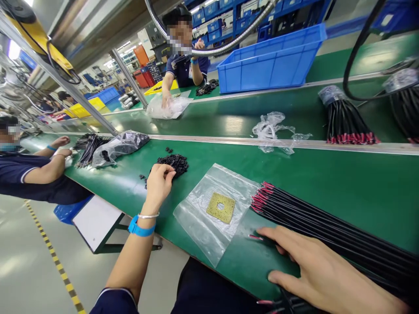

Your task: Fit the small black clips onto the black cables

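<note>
My left hand is at the pile of small black parts, thumb and fingertips pinched together; whatever lies between them is too small to make out. My right hand hovers low over the green table with thumb and fingers spread, beside a bundle of black cables with red and silver ends. Under its fingers lies a single cable end. Between the hands, a yellow sponge square with a central hole rests on a clear plastic bag.
Crumpled clear plastic lies on the metal rail. Behind it stand a blue crate and a hanging cable bundle. Across the line sits a person; another person works at the left. More cable ends show at the bottom edge.
</note>
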